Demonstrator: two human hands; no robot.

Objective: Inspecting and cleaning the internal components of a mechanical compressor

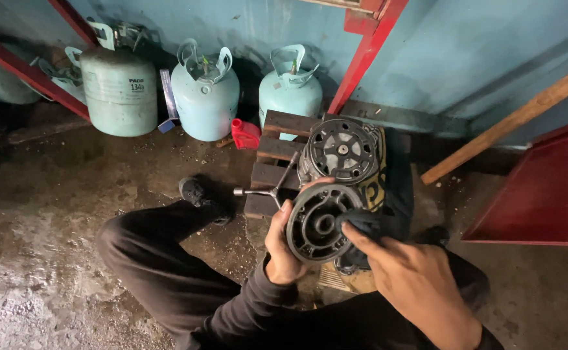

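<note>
My left hand grips a round grey metal disc with spoke-like openings, holding it by its left edge and tilted toward me. My right hand presses a dark cloth against the disc's right side. Just beyond the disc stands a larger round metal unit with a slotted face, resting on a dark cloth with yellow print over a small wooden pallet. A metal cross wrench lies on the pallet to the left of the disc.
Three pale green gas cylinders stand along the blue wall, a small red container beside them. A red metal panel lies at the right and a wooden pole leans there. My dark-trousered leg stretches over the rough concrete floor.
</note>
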